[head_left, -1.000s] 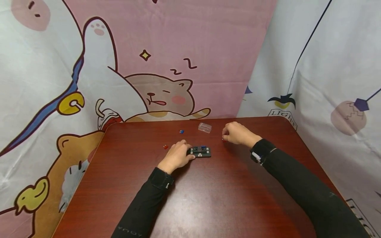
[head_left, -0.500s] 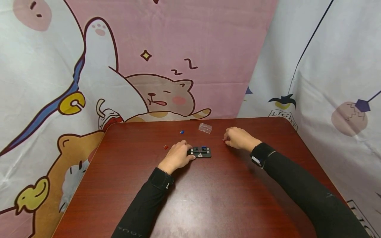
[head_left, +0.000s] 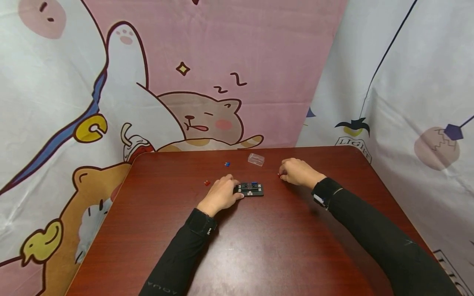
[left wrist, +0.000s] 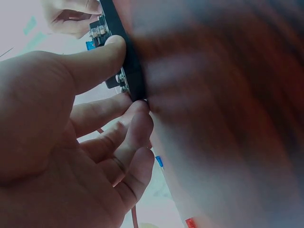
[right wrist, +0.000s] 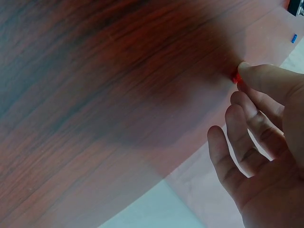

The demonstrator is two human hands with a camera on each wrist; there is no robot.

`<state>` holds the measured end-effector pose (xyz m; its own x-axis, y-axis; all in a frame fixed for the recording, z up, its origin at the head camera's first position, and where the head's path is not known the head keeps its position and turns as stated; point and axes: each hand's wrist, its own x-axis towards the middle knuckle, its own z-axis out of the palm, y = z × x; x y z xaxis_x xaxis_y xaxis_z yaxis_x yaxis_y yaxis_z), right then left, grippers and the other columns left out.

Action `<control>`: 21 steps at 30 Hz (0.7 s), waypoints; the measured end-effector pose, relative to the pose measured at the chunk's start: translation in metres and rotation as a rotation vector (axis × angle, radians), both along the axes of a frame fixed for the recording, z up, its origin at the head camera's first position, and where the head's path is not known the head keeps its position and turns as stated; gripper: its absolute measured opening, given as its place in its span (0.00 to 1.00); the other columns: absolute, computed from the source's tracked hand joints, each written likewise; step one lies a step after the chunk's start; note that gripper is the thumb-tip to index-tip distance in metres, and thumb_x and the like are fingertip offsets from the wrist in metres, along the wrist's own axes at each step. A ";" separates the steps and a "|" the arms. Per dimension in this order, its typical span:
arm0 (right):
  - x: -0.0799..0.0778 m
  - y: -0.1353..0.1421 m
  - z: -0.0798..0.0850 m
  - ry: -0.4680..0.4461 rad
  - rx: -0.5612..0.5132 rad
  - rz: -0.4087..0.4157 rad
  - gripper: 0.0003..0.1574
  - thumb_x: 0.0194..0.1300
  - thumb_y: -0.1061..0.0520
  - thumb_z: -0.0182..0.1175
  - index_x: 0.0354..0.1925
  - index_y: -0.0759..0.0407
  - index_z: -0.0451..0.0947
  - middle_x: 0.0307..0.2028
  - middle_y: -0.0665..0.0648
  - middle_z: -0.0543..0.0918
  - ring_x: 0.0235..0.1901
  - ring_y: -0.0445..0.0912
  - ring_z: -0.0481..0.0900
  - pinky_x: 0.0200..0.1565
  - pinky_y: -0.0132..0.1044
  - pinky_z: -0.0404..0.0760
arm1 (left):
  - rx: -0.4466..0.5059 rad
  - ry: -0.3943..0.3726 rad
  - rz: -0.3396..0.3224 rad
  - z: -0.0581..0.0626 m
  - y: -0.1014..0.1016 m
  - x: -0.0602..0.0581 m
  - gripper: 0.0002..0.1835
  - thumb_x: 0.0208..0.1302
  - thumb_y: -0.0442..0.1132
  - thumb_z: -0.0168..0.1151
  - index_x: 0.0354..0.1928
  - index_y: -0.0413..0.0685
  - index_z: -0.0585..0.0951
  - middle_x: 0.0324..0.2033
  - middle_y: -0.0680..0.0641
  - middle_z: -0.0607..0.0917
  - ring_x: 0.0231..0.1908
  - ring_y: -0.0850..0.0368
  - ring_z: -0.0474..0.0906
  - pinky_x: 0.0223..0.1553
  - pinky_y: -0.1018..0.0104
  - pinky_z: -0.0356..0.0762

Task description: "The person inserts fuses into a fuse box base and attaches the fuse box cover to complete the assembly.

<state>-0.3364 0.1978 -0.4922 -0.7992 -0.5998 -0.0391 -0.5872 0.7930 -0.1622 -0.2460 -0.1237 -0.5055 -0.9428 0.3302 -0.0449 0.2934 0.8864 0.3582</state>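
Observation:
A black terminal block point(head_left: 256, 192) with metal screws and a blue piece on top lies mid-table. My left hand point(head_left: 218, 194) grips its left end, thumb point(left wrist: 115, 47) along the near side and fingers at the end and far side. To the right, my right hand point(head_left: 299, 172) pinches a small red piece point(right wrist: 235, 77), shaped like a blade fuse, between thumb and forefinger at the tabletop. The other fingers of that hand are spread and loosely bent. The fingertips cover most of the red piece.
On the brown table point(head_left: 237, 238), a second red piece point(head_left: 207, 183) lies left of the left hand. A blue piece point(head_left: 227, 164) lies farther back, beside a clear plastic cover point(head_left: 256, 159). Printed cloth point(head_left: 207, 49) hangs behind the table.
My right hand has come down and slightly right toward the tabletop, then stayed there with the red piece. The left hand keeps its grip on the block.

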 end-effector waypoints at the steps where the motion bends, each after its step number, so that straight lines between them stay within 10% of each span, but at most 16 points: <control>1: 0.000 0.000 0.000 -0.003 0.001 0.000 0.07 0.73 0.57 0.74 0.47 0.56 0.94 0.41 0.54 0.89 0.41 0.50 0.84 0.50 0.54 0.88 | 0.000 -0.001 -0.001 0.000 0.000 0.000 0.28 0.75 0.54 0.74 0.68 0.47 0.86 0.54 0.45 0.84 0.49 0.48 0.80 0.59 0.50 0.81; 21: -0.001 0.000 0.000 0.034 -0.007 0.054 0.07 0.72 0.59 0.73 0.46 0.59 0.94 0.51 0.61 0.93 0.64 0.63 0.87 0.64 0.63 0.85 | -0.012 0.012 -0.016 0.002 0.001 0.001 0.27 0.75 0.53 0.74 0.67 0.46 0.86 0.53 0.45 0.84 0.49 0.47 0.81 0.60 0.49 0.80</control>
